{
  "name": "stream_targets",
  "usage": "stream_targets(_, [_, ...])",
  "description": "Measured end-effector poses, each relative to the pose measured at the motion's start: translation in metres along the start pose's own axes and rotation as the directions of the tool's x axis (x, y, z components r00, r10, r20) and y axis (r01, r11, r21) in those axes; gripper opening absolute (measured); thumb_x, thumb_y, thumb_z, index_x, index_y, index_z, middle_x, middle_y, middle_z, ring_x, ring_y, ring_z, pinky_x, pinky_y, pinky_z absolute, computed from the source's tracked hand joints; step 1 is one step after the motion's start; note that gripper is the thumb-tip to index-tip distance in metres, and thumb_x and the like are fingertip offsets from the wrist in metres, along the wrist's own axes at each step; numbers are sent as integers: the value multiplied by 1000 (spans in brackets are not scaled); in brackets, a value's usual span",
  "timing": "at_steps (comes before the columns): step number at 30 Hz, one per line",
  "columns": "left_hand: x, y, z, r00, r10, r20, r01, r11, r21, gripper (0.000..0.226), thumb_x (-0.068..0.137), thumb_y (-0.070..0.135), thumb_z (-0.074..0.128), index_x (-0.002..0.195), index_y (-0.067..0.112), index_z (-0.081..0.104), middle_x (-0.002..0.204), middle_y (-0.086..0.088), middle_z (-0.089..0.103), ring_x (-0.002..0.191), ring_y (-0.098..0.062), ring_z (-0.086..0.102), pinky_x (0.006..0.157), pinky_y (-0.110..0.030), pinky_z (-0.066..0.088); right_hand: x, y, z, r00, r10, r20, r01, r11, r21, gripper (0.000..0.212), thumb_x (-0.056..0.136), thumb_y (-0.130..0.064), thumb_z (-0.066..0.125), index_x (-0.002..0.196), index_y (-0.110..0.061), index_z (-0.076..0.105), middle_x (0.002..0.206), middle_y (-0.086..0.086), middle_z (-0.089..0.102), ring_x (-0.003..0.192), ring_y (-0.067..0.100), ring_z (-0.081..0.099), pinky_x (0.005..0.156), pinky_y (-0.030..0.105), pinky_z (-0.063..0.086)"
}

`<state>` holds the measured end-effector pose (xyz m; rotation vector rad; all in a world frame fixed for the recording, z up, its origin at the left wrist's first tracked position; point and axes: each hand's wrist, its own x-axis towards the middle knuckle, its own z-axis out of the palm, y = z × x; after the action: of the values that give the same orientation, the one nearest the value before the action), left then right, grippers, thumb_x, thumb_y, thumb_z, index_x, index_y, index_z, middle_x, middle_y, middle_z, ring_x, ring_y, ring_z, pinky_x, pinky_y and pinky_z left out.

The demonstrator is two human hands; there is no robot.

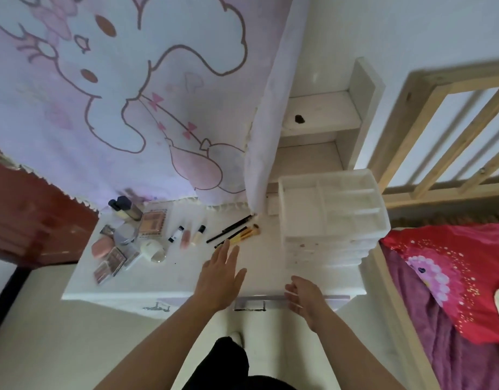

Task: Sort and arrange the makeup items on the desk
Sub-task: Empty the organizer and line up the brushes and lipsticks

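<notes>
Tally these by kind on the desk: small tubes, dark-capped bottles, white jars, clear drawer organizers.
Small tubes: 3
Dark-capped bottles: 2
White jar: 1
Clear drawer organizer: 1
Total: 7

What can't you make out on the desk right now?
Head view:
1. Organizer: drawer contents hidden by frosted fronts.
2. Palettes: shades blurred.
3. Tubes: labels too small.
4. Brushes: near ends covered by the left hand.
5. Desk: back edge hidden by the curtain.
</notes>
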<state>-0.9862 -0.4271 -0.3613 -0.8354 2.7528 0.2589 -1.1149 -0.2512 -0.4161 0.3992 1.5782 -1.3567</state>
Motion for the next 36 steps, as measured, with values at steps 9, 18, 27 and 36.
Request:
stream_targets(9, [16,-121,22,987,-97,130,90,994,57,68,99,48,40,154,16,17,163,-11,-14,148,-30,18,108,-42,39,8,-4,79,998,-52,-25,51,997,-58,17,98,-21,51,93,-9,61,88,8,62,80,23,61,69,35,49])
stream_targets(18, [77,-207,28,985,-65,162,106,960,-260,85,97,35,47,154,26,-15,154,-9,26,133,-35,39,99,-46,43,48,-11,181,983,-124,-136,66,928,-366,40,94,-14,54,133,-15,54,104,9,63,82,20,60,74,33,51])
stream_targets(27, [122,-229,32,981,-69,181,112,964,-243,58,95,46,50,141,21,25,132,-11,42,119,-32,49,89,-44,50,77,-10,229,969,-142,-203,16,852,-524,66,94,-26,59,152,-16,30,146,10,45,125,26,52,103,43,48])
stream_targets(36, [141,-242,57,959,-204,196,273,847,-457,33,99,18,46,130,8,51,133,-14,50,120,-32,51,94,-43,46,151,-63,228,871,-200,-449,-44,878,-476,57,87,-39,64,134,-13,43,123,12,56,101,31,62,86,43,56])
